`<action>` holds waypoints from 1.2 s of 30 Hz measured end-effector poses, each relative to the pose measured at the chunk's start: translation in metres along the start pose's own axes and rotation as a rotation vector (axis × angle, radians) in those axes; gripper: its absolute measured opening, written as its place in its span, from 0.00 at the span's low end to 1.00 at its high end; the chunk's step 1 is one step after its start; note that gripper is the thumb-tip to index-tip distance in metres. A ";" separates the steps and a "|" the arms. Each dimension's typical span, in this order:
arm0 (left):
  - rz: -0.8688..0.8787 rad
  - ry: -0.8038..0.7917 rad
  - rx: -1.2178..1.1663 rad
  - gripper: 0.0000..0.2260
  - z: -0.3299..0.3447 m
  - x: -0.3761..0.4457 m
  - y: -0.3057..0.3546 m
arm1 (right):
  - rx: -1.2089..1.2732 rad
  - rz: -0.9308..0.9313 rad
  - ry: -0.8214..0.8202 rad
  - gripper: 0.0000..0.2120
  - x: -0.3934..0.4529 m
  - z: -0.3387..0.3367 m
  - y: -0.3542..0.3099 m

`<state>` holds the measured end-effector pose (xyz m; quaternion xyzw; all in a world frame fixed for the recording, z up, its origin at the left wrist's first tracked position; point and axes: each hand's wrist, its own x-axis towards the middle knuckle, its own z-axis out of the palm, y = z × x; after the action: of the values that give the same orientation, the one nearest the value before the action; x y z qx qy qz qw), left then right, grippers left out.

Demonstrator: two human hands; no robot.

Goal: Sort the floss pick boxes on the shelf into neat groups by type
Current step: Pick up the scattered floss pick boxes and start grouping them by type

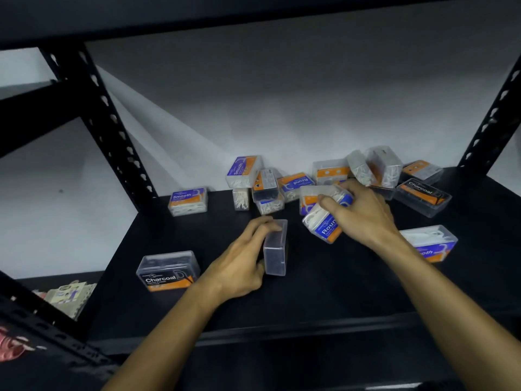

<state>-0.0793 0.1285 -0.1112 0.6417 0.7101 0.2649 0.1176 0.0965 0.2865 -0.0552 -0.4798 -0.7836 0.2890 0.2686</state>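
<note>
1. on the black shelf (324, 294), mid-depth: left hand (239, 266) grips a dark-filled clear box (275, 248) stood on end, fingers curled over its top, thumb on the near side.
2. just right of it: right hand (363, 214) holds a tilted "round" box (324, 225) of white picks, fingers wrapped over its upper end; box lifted or leaning, cannot tell which.
3. near left: one "charcoal" box (168, 270), lying flat, label toward the camera, apart from the rest.
4. far left, against the white back wall (282, 94): one "smooth" box (188, 200), standing alone.
5. far centre to far right: jumbled heap (324, 179) of mixed boxes, some tipped or stacked on each other, smooth, round and unlabelled sides showing; crowds the space directly behind the right hand.
6. far right: second "charcoal" box (423, 196), lying at an angle beside the heap.
7. right, partly hidden by the right forearm: second "smooth" box (434, 244).
8. left frame: perforated black upright (112, 131); below it, blurred packets (67, 297) on a lower level.
</note>
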 end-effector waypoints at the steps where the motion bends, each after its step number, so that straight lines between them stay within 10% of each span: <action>1: -0.013 -0.009 0.001 0.32 0.000 -0.001 0.000 | -0.008 0.010 -0.006 0.21 -0.001 0.001 0.000; 12: -0.305 0.267 -0.357 0.21 -0.005 0.002 0.029 | -0.019 0.040 -0.069 0.17 -0.009 0.001 0.002; 19: -0.581 0.029 0.106 0.27 -0.007 0.021 0.057 | 0.149 0.024 -0.014 0.13 -0.011 0.007 0.009; 36: -0.347 -0.213 0.003 0.22 -0.109 -0.015 0.015 | 1.043 0.186 -0.446 0.18 -0.011 0.028 0.010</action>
<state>-0.1197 0.0896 -0.0156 0.5344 0.7939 0.1701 0.2351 0.0871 0.2747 -0.0832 -0.2781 -0.5295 0.7540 0.2716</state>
